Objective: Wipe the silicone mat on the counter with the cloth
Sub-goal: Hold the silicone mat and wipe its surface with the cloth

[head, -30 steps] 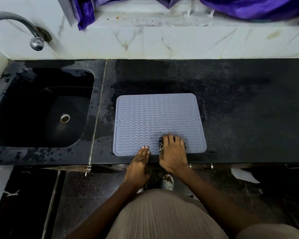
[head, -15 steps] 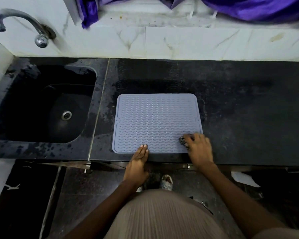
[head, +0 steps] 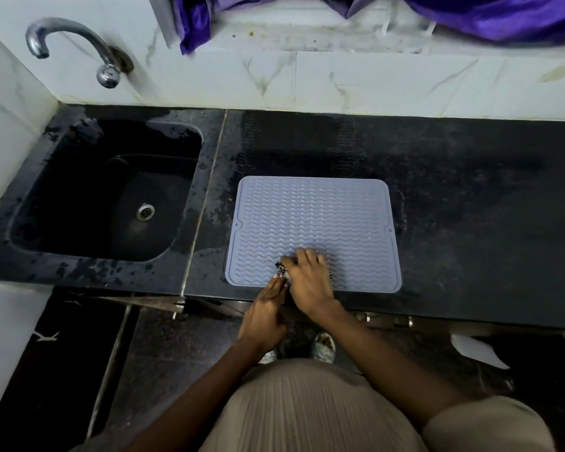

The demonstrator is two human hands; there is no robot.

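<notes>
Premises: a domestic kitchen, plainly fitted. A black stone counter [head: 454, 190] runs left to right along a wall of white marble-veined tiles [head: 372, 83]. At the left a black sink [head: 30, 203] is set into the counter, with a metal drain [head: 145, 212] in its bottom and a curved chrome tap [head: 75, 44] fixed to the wall behind it. The counter near the sink is wet. Purple fabric [head: 490, 14] hangs at the far wall. The floor [head: 177, 353] is dark stone.

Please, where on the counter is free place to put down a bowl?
The black counter right of the silicone mat is bare. A bare strip lies behind the mat, below the wall tiles. The mat's near edge is crowded: both hands and the cloth.
</notes>
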